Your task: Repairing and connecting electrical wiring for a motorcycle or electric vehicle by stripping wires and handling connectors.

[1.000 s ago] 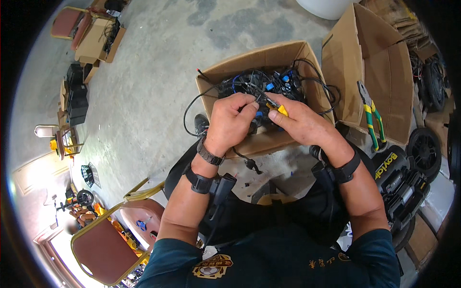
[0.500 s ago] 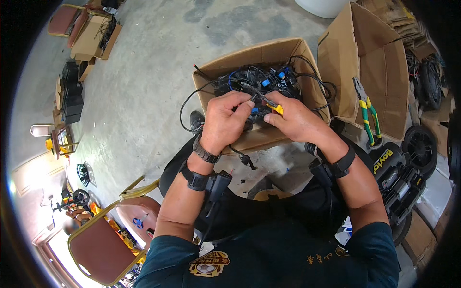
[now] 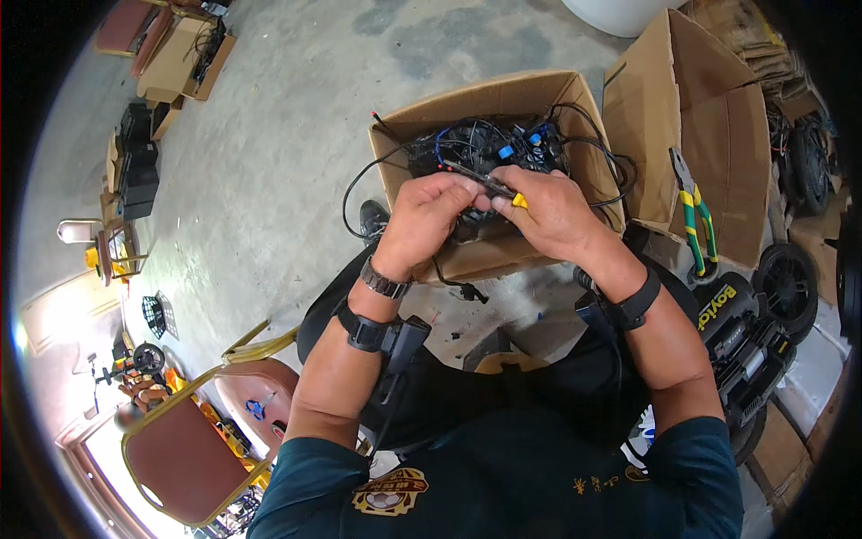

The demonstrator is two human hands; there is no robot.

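My right hand (image 3: 548, 205) is closed round yellow-handled pliers (image 3: 520, 200), whose narrow dark metal jaws point up and left. The palm covers most of the handles. Pressed up against the jaws, my left hand (image 3: 429, 216) is closed in a pinch of thumb and fingers. What it pinches is too small and covered to make out. Both hands are over an open cardboard box (image 3: 485, 97), which holds a tangle of black cables (image 3: 467, 139) with blue connectors (image 3: 506, 152). Some cables loop out over the box's sides.
Right of the box stands a taller open carton (image 3: 642, 135), with large green-and-yellow pliers (image 3: 696, 216) upright beside it. Farther right are black machine parts and a wheel (image 3: 784, 292). A reddish chair (image 3: 184, 458) is at the lower left. Boxes (image 3: 139, 171) line the far left.
The fingers of my left hand have closed in tighter against the pliers, and the jaws show less. The whole view has shifted slightly.
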